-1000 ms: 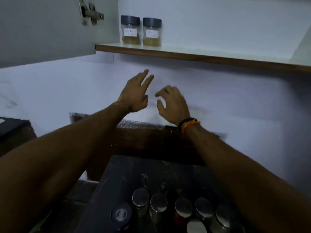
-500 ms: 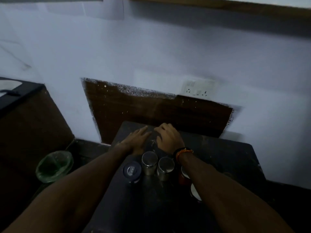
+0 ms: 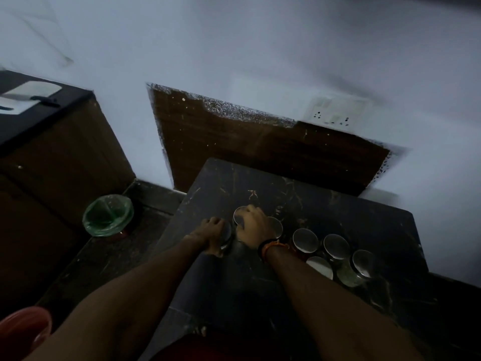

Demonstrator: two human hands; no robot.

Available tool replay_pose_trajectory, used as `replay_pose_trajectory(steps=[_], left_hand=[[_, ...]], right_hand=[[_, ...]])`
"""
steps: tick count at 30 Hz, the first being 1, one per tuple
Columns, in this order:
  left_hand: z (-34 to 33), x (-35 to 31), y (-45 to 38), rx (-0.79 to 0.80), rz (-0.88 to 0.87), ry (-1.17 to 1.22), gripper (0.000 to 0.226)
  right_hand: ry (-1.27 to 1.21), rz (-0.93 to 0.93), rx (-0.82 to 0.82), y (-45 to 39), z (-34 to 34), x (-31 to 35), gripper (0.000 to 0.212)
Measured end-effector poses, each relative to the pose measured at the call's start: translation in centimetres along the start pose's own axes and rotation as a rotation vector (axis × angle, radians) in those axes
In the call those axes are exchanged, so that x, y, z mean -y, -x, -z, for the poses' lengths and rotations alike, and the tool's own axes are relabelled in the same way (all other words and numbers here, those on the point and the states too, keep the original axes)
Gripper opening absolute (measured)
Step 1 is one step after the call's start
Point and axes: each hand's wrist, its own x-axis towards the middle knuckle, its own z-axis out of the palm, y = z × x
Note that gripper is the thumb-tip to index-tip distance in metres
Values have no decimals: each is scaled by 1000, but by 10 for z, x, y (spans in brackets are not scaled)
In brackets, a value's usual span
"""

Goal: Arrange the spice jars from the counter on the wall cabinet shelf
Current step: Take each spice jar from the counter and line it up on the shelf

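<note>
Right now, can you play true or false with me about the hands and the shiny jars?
1. Both hands are down on jars on the dark counter. True: the left hand covers one jar and the right hand covers another.
2. The right wrist wears an orange band. True.
3. All the jars are on the shelf. False: several silver-lidded jars stand on the counter, and no shelf is in view.
4. The green-lined bin sits on the counter. False: it is lower down, left of the counter.
5. A wall socket is above the counter. True.
</note>
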Motion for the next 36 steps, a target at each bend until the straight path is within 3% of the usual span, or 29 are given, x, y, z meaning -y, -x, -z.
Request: replay_pose_trajectory(steps=[3, 5, 9, 15, 18, 21, 24, 28, 31, 34, 36], left_hand=[[-11, 2, 1, -134, -14, 13, 91], [-13, 3, 0, -188, 12, 2, 92], [-13, 4, -8, -141, 63, 48, 100], [-18, 11, -16, -119, 0, 103, 100], [-19, 18, -13, -173, -39, 269, 90], [-7, 25, -10, -183, -51, 439, 77], [15, 29, -7, -218, -70, 524, 55], [48, 26, 4, -297, -120, 588, 36], [72, 14, 11, -338, -119, 669, 37], [95, 1, 25, -347, -183, 945, 58], [106, -5, 36, -338, -224, 1186, 54]], right_hand=[[-58, -26, -3, 3, -8, 0, 46], [-77, -41, -13, 7, -13, 0, 44], [-89, -71, -14, 13, -18, -4, 40], [-121, -69, -17, 15, -21, -11, 40], [-153, -59, 6, 12, -22, -15, 52], [-192, -19, 77, 8, -23, -15, 76], [-222, 44, 117, 4, -30, -10, 96], [-432, 38, 55, 0, -30, -1, 101], [-598, 3, -64, -5, -17, 6, 107], [-900, -61, -140, -7, 7, 9, 109], [-1169, -93, -175, -6, 29, 8, 108]])
